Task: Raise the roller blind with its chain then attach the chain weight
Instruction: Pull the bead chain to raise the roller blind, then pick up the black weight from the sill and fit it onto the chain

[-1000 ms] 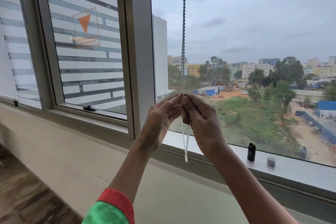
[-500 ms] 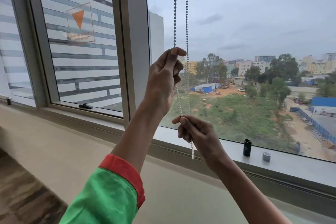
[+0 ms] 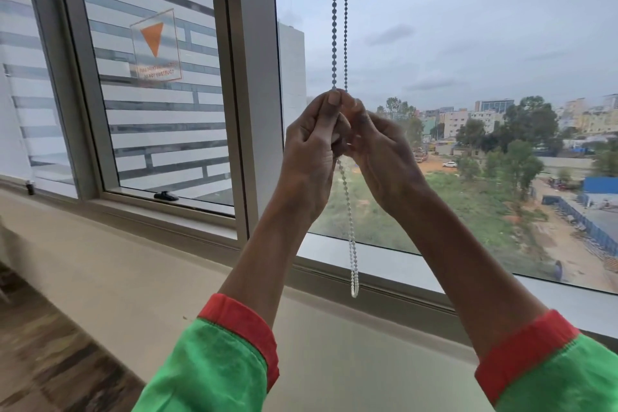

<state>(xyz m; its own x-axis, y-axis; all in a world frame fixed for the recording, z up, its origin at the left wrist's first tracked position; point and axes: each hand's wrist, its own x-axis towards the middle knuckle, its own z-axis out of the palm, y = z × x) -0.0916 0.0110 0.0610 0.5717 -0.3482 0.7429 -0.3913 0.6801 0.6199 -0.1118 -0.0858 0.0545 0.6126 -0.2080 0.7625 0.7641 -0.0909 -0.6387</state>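
Observation:
A beaded blind chain (image 3: 334, 27) hangs as two strands in front of the window glass. Both hands meet on it at mid height. My left hand (image 3: 312, 147) pinches the left strand between thumb and fingers. My right hand (image 3: 381, 157) is closed on the right strand, touching the left hand. Below the hands the white loop of the chain (image 3: 352, 264) dangles to just above the window sill (image 3: 418, 269). The blind itself and the chain weight are out of view.
A thick grey window mullion (image 3: 257, 77) stands just left of the chain. The left pane carries an orange triangle sticker (image 3: 153, 43) and a black latch (image 3: 165, 196). Below the sill runs a beige wall, with wood-pattern floor (image 3: 43, 361) at bottom left.
My right hand rose from low on the chain to meet the left hand, which came down a little. The black and grey items on the sill have left the view.

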